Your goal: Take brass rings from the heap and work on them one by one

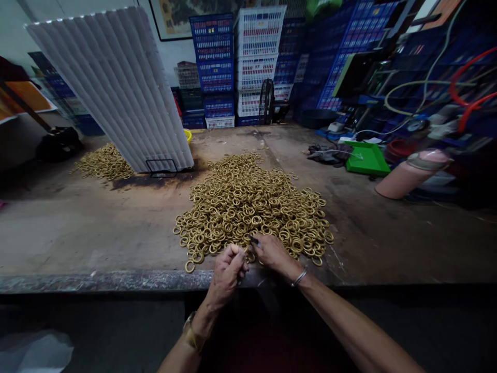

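Note:
A wide heap of brass-coloured rings (248, 199) lies on the wooden table in front of me. At the heap's near edge, my left hand (228, 270) is closed, thumb pressed against curled fingers. Whatever it pinches is hidden. My right hand (275, 254) reaches onto the rings just beside it, fingers bent together. A small dark piece (254, 240) shows at its fingertips; I cannot tell if it is a tool or something worn on a finger. One ring (250, 256) sits between the two hands, and whether either touches it is unclear.
A tall ribbed panel (112, 88) leans on a black wire stand (162, 167) at the left, beside a second ring pile (103, 163). A green tray (367, 157), a pink cylinder (407, 176) and hoses are at the right. Stacked crates (214, 67) line the back.

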Demonstrator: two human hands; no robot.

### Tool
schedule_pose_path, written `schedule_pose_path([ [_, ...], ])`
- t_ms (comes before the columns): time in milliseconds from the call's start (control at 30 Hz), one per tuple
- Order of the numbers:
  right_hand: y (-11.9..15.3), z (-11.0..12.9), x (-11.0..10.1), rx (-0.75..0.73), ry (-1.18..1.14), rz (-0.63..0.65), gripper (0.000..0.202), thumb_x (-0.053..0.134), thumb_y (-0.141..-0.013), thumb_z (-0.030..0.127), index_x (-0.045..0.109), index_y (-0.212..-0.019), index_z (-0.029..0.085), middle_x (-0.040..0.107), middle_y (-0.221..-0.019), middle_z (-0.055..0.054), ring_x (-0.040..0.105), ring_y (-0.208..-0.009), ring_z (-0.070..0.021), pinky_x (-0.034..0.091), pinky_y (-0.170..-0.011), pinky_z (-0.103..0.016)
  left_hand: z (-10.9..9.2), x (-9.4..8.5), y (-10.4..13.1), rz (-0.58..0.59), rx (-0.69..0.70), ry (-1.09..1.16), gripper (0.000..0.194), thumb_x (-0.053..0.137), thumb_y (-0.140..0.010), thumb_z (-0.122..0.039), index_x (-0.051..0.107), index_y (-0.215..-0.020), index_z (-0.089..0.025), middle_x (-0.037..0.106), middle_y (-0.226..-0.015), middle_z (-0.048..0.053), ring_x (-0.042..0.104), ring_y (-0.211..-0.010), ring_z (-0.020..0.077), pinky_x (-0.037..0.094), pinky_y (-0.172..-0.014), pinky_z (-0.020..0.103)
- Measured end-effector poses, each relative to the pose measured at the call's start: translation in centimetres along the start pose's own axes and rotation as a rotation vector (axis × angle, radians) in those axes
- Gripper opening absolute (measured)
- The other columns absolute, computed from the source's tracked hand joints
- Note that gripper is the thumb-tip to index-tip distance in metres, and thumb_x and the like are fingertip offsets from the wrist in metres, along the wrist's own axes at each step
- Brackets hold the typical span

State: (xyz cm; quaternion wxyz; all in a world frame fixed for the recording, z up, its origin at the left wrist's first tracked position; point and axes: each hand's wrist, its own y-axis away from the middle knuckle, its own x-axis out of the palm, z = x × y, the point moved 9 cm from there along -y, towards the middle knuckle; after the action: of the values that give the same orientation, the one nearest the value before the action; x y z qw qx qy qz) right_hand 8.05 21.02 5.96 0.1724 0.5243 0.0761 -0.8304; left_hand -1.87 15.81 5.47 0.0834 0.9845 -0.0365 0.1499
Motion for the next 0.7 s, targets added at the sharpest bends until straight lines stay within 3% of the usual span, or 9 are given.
schedule_pose_path([
  [100, -0.4, -0.1, -1.0, -0.002, -0.201, -0.114, 0.016, 0.041, -0.076, 0.019, 0.056, -0.07, 0.018, 0.055, -0.061, 0.0, 0.044, -0.054, -0.0098, 0.028, -0.052, -0.021, -0.1, 0.2, 0.2, 0.005, -0.056, 0.17, 0.03, 0.058, -0.072, -0.045, 0.046, -0.073, -0.018, 0.049, -0.055, -0.005, 0.037, -0.04, 0.0036, 0.025, -0.038, 0.015],
  [167, -0.6, -0.1, -0.7, 0.039, -0.449, -0.104, 0.019, 0.041, -0.078, 0.025, 0.055, -0.066, 0.017, 0.051, -0.056, 0.002, 0.041, -0.05, -0.0087, 0.029, -0.049, -0.02, 0.1, 0.1, 0.0, -0.012, -0.094, 0.277, 0.031, 0.061, -0.069, -0.044, 0.045, -0.072, -0.018, 0.049, -0.056, -0.005, 0.037, -0.039, 0.0036, 0.024, -0.037, 0.015],
  [267, -0.4, 0.7, 1.4, 0.085, -0.811, 0.069, 0.025, 0.042, -0.077, 0.034, 0.053, -0.064, 0.016, 0.05, -0.053, 0.003, 0.038, -0.045, -0.0067, 0.028, -0.043, -0.018, 0.4, 0.1, -0.4, -0.01, -0.118, 0.349, 0.029, 0.059, -0.072, -0.043, 0.044, -0.072, -0.018, 0.051, -0.058, -0.004, 0.038, -0.04, 0.0036, 0.025, -0.036, 0.015],
  [367, 0.0, 1.8, 2.9, 0.096, -0.985, 0.22, 0.029, 0.043, -0.077, 0.04, 0.052, -0.065, 0.015, 0.052, -0.055, 0.003, 0.035, -0.042, -0.0052, 0.026, -0.04, -0.018, 0.6, -0.1, -0.5, -0.012, -0.122, 0.365, 0.031, 0.057, -0.073, -0.044, 0.043, -0.072, -0.017, 0.051, -0.059, -0.004, 0.038, -0.04, 0.0032, 0.025, -0.036, 0.014],
  [500, -0.1, 2.0, 1.5, 0.034, -0.89, 0.088, 0.019, 0.046, -0.074, 0.031, 0.054, -0.067, 0.015, 0.052, -0.057, 0.003, 0.041, -0.05, -0.007, 0.031, -0.047, -0.018, 1.1, -0.6, -0.5, -0.03, -0.143, 0.363, 0.032, 0.061, -0.07, -0.041, 0.041, -0.07, -0.017, 0.051, -0.058, -0.004, 0.038, -0.039, 0.0027, 0.021, -0.035, 0.013],
  [700, 0.5, 2.7, -1.3, -0.156, -0.49, -0.132, 0.019, 0.042, -0.08, 0.026, 0.054, -0.069, 0.017, 0.051, -0.06, 0.001, 0.043, -0.055, -0.0092, 0.033, -0.054, -0.02, 1.7, -1.2, -0.5, -0.097, -0.144, 0.334, 0.033, 0.067, -0.065, -0.038, 0.043, -0.075, -0.018, 0.048, -0.059, -0.006, 0.041, -0.042, 0.0032, 0.023, -0.036, 0.013],
])
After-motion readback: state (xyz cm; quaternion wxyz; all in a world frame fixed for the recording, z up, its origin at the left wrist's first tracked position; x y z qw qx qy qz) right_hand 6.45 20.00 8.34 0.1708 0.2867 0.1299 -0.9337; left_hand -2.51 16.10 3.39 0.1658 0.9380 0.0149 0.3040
